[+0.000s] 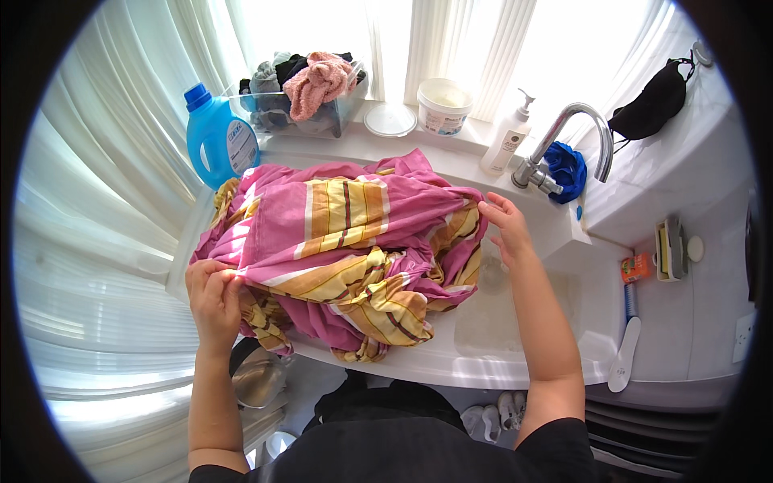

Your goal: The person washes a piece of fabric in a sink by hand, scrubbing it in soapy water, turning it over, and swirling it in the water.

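Observation:
A large pink cloth [278,211] with yellow, orange and white stripes lies bunched over the left part of the white sink [555,318], its folds hanging over the front rim. My left hand [212,296] pinches its near left edge between thumb and fingers. At the far right edge, my right hand [507,227] holds a raised corner by the fingertips, the other fingers loosely bent. The cloth is slightly stretched between both hands. Whether it is a sheet or a cover I cannot tell.
Behind the cloth stand a blue detergent bottle [219,143], a clear bin [332,121] of clothes, a white tub [444,109], its lid [390,121] and a pump bottle [507,143]. A curved faucet [597,129] rises at right, near a blue cloth [566,171]. A white brush [625,354] lies on the right rim.

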Tool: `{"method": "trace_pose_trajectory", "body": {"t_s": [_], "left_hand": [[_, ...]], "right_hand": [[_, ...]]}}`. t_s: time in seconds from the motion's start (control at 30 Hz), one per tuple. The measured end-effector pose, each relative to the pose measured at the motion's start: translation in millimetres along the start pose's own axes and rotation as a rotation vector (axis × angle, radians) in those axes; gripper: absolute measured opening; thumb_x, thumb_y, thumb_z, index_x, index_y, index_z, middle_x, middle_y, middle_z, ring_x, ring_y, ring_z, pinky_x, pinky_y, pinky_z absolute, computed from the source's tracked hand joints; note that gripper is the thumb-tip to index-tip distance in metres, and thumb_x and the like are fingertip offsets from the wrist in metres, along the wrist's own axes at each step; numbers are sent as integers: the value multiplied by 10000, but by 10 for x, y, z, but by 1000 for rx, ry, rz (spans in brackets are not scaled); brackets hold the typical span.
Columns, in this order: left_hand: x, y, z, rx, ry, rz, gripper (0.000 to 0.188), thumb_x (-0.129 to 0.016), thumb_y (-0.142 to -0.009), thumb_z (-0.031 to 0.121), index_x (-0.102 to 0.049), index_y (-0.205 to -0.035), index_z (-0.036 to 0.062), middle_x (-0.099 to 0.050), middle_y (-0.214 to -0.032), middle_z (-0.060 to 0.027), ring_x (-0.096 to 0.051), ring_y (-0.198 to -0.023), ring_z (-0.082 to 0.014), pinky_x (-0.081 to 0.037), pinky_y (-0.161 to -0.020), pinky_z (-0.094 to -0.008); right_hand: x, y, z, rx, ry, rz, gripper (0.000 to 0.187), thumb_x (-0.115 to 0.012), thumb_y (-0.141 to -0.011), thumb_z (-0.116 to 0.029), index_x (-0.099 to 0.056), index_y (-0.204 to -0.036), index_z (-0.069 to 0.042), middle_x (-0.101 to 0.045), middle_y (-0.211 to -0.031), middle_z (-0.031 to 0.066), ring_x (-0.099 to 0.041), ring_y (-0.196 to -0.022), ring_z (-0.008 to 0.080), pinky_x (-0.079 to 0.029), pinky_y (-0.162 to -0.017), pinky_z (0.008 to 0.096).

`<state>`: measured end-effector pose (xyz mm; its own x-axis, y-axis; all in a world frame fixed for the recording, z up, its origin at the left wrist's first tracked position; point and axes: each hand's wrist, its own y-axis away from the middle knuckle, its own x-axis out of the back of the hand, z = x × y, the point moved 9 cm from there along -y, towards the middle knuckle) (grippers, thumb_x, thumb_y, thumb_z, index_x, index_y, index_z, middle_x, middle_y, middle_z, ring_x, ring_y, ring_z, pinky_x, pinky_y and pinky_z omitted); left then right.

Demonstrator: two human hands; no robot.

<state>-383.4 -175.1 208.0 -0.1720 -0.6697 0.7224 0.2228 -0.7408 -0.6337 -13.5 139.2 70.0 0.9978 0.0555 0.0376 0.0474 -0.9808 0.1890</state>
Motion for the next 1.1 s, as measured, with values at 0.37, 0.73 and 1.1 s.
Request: {"method": "trace_pose_trajectory", "body": {"t_s": [0.37, 0.73, 1.1], "left_hand": [[-609, -650, 1337, -240, 230, -122, 349, -775, -701, 136, -657, -1010, 24, -607, -964, -127, -561, -956, -321, -450, -869, -402], [-1526, -686, 894, 38, 291, -228, 180, -600, -904, 214, -618, -802, 67, -640, -792, -107, -576, -788, -314, -407, -749, -446], [-1622, -714, 727, 214, 428, -246, 235, -560, -955, 220, -609, -859, 12, -613, -711, -186, -593, -632, -344, -443, -587, -439]], "right_hand": [[-989, 1020, -896, 1233, 663, -180, 223, -767, -723, -89, -705, -938, -78, -597, -853, 78, -574, -834, 254, -463, -732, 356], [-339, 627, -632, 408, 3, -277, 89, -714, -861, -81, -706, -885, 3, -662, -798, -12, -574, -714, 64, -454, -667, 196], [2350, 392, 1691, -130, 1771, 77, 273, -674, -857, -307, -726, -996, -78, -706, -995, 106, -667, -945, 299, -531, -801, 396]]}}
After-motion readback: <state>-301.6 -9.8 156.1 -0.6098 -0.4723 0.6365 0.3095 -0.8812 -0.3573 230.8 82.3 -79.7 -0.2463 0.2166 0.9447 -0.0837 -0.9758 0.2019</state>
